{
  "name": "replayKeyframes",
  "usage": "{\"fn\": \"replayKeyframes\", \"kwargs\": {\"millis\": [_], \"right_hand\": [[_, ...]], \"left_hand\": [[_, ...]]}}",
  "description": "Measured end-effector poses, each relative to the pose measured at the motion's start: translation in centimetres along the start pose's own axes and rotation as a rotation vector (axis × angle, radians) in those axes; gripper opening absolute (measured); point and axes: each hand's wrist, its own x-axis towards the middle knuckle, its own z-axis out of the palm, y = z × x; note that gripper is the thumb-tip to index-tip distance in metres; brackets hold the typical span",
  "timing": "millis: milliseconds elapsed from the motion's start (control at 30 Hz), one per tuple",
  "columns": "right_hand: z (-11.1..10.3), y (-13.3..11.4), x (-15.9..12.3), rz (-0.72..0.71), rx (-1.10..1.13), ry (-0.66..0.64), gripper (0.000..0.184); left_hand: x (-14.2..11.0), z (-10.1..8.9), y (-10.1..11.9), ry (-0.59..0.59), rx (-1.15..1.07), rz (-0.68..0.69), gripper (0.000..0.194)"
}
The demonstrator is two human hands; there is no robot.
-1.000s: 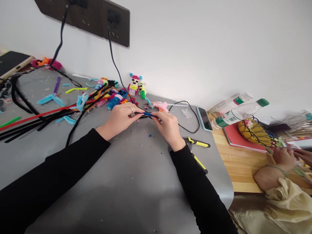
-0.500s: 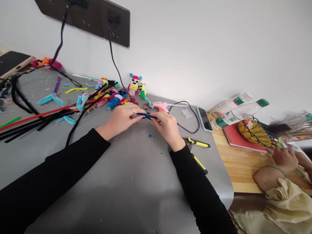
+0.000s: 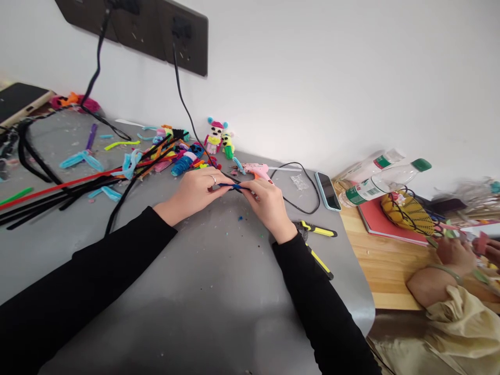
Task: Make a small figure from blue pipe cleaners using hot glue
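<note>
Left hand: your left hand (image 3: pixel 191 191) pinches one end of the blue pipe cleaner (image 3: pixel 233 186) between thumb and fingers
Right hand: your right hand (image 3: pixel 267 204) pinches the other end, fingertips pressed together
Pipe cleaner: held just above the grey table (image 3: pixel 203 291), between both hands
Nearby: pink glue gun (image 3: pixel 255 169) just behind your hands; yellow-handled pliers (image 3: pixel 315 228) beside your right wrist
Far right: another person's hand (image 3: pixel 453 254) over the wooden table (image 3: pixel 385 265)

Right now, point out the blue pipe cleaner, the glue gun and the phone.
blue pipe cleaner (image 3: pixel 233 186), head view, middle between the hands
glue gun (image 3: pixel 255 169), head view, pink body
phone (image 3: pixel 327 190), head view, dark screen
</note>
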Motion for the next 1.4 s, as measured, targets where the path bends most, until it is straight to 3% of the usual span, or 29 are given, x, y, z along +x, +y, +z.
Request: {"fn": "replayKeyframes", "kwargs": {"millis": [1400], "right_hand": [[0.19,0.32,-0.16,0.088,-0.011,0.003,0.025]], "left_hand": [[-0.48,0.01,-0.61,-0.027,0.078,-0.123,0.023]]}}
